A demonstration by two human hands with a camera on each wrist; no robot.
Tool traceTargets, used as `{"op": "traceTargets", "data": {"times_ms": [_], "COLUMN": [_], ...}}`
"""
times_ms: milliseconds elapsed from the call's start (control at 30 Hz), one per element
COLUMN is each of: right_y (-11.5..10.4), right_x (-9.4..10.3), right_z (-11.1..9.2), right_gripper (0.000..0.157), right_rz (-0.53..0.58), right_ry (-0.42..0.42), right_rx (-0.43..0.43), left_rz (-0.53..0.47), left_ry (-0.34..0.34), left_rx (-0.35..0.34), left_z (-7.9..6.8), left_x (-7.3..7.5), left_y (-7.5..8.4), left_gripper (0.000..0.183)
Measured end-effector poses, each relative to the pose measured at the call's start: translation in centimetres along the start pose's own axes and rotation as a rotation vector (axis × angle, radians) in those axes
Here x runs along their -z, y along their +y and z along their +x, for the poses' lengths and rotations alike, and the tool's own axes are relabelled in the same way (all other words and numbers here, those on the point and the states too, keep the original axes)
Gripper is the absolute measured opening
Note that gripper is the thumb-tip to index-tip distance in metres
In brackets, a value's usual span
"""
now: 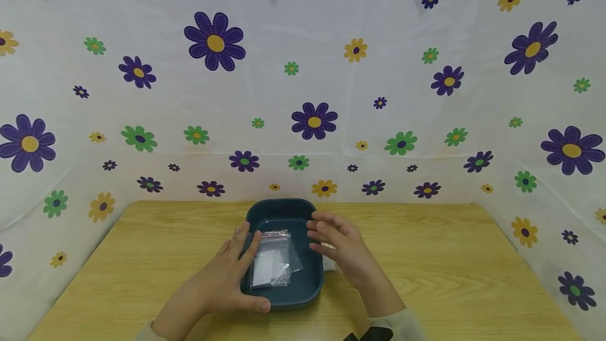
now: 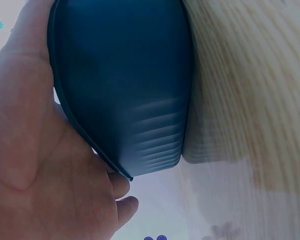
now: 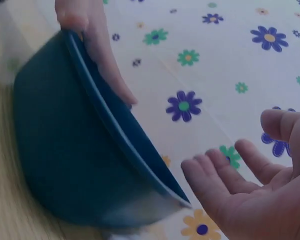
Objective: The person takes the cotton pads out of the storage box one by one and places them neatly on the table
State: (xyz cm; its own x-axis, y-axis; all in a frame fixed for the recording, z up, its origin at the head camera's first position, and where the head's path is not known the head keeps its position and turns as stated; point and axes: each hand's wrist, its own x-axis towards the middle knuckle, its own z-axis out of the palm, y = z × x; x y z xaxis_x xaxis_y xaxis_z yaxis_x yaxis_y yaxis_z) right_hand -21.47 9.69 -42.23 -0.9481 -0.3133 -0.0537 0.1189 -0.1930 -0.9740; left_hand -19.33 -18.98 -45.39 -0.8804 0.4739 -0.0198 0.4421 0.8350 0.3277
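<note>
A dark teal plastic basin (image 1: 284, 299) stands on the table with clear zip bags (image 1: 279, 262) lying in it. Some of the bags seem to have something white inside. My left hand (image 1: 218, 278) lies spread along the basin's left rim, its fingers fairly straight and the thumb over the near edge. In the left wrist view the palm (image 2: 55, 175) is against the rim. Beside the right rim hovers my right hand (image 1: 347, 249), fingers loosely bent and holding nothing. The right wrist view shows those fingers (image 3: 207, 187) apart from the basin wall (image 3: 75, 135).
Something white (image 1: 329, 263) lies on the table just right of the basin, partly hidden by it and my right hand. The wood-grain table (image 1: 450, 267) extends to both sides. A flower-print cloth (image 1: 265, 88) hangs behind and along both sides.
</note>
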Motion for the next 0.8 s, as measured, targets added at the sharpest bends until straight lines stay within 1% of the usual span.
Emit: {"op": "traceTargets", "data": {"times_ms": [67, 167, 267, 333, 433, 533, 667, 800], "right_y": [0.2, 0.5, 0.9, 1.3, 1.8, 2.3, 2.7, 2.8], "right_x": [-0.7, -1.8, -2.9, -3.6, -4.4, -4.9, -5.2, -5.3], "right_z": [0.0, 0.2, 0.4, 0.5, 0.6, 0.7, 0.8, 0.8], "right_gripper": [0.052, 0.054, 0.055, 0.057, 0.059, 0.06, 0.06, 0.06], "right_rz": [0.028, 0.083, 0.165, 0.202, 0.216, 0.21, 0.221, 0.245], "right_ry": [-0.028, -0.058, -0.069, -0.067, -0.06, -0.036, 0.008, 0.012], "right_rx": [-0.03, -0.083, -0.138, -0.158, -0.174, -0.178, -0.203, -0.211], "left_rz": [0.0, -0.004, -0.004, -0.002, -0.001, -0.004, -0.015, -0.011], "left_ry": [0.001, -0.005, -0.006, -0.002, 0.005, 0.002, -0.002, 0.001], "left_rx": [-0.004, -0.004, -0.006, -0.01, -0.014, -0.015, -0.029, -0.023], "left_z": [0.0, 0.1, 0.1, 0.1, 0.0, 0.0, -0.1, 0.0], "left_x": [0.0, -0.1, -0.2, -0.2, -0.2, -0.1, -0.1, -0.1], "left_y": [0.0, -0.1, -0.2, -0.2, -0.1, 0.0, 0.1, 0.0], "left_gripper": [0.132, 0.131, 0.131, 0.131, 0.13, 0.13, 0.13, 0.131]}}
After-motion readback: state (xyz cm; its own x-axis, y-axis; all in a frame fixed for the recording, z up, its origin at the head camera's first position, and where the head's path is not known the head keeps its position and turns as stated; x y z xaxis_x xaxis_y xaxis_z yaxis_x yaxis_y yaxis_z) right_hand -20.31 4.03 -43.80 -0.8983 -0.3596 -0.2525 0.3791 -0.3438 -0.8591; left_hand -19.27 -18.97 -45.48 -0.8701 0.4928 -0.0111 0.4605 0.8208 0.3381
